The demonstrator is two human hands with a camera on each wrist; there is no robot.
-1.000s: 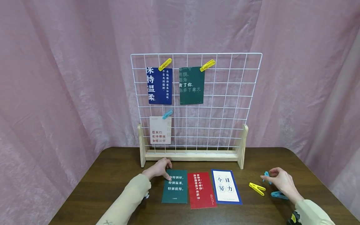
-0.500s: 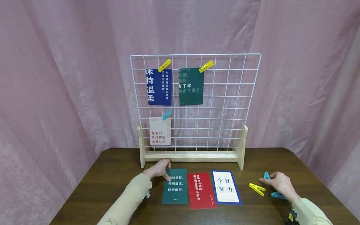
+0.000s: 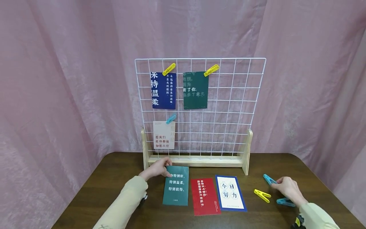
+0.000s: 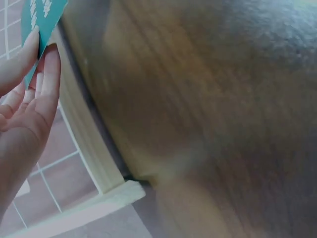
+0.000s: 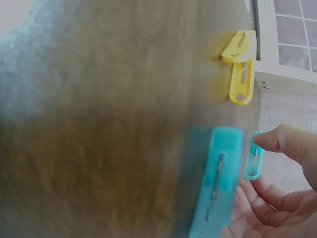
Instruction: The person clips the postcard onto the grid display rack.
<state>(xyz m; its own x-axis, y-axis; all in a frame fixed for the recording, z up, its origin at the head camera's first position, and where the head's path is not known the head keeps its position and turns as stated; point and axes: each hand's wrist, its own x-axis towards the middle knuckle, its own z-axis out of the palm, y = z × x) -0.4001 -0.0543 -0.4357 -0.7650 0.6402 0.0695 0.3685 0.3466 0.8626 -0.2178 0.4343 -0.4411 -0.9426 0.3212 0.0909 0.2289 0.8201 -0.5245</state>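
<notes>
My left hand (image 3: 155, 168) pinches the upper left corner of a dark green card (image 3: 176, 194) with white lettering. In the left wrist view the thumb lies on the front of the card and the fingers are behind it. My right hand (image 3: 288, 189) holds a blue clothespin (image 3: 268, 178) between thumb and fingers at the table's right side. Close by that hand, a second blue clothespin (image 5: 218, 173) and a yellow clothespin (image 3: 261, 196) lie on the table. A red card (image 3: 205, 200) and a blue-bordered white card (image 3: 231, 203) lie to the right of the green one.
A white wire grid (image 3: 228, 105) stands at the back in a wooden base (image 3: 197, 162). Clothespins fix a blue card (image 3: 163, 95), another green card (image 3: 195, 98) and a white card (image 3: 163, 130) to it. A pink curtain (image 3: 71, 79) hangs behind the brown table (image 3: 94, 184).
The green card has shifted slightly up and left with my left hand, its corner now pinched. In my right hand the blue clothespin has turned and now points to the upper left.
</notes>
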